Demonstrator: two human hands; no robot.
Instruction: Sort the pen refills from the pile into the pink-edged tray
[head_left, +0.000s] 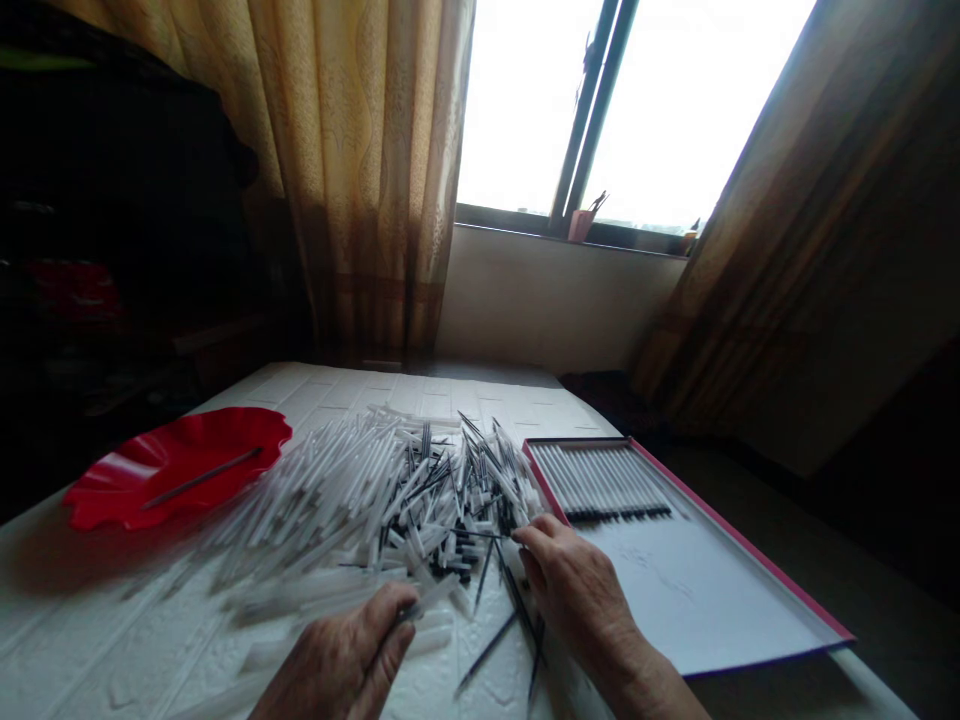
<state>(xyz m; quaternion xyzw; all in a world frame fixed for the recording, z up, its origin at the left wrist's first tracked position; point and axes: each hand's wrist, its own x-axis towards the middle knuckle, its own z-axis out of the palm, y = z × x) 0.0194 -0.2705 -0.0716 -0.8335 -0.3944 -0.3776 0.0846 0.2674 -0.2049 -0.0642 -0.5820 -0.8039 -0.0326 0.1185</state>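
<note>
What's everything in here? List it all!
Table: one, white, centre.
Clear tubes: many, whitish, middle.
Dark rods: many, black, middle.
Dish: one, red, left.
Stick: one, dark, in dish.
Tray: one, white, red-rimmed, right.
White sticks: many, black-ended, in tray.
Curtains: two, gold, beside window.
Window: one, white, behind table.
Pot: one, pink, by window.
Reddish thing: one, dim, far left.
Left hand: one, front, pinching a clear piece.
Right hand: one, front, pinching a dark rod.

Stretching from near to far as a white, brick-embossed tabletop (60, 650). Carrying a red wavy-rimmed dish (172, 445) at left, a heap of translucent plastic tubes (319, 490) at centre, slim dark rods (431, 480) mixing in on the heap's right, looser dark rods (487, 652) crossing nearer, and a shallow red-edged box (720, 610) at right.
</note>
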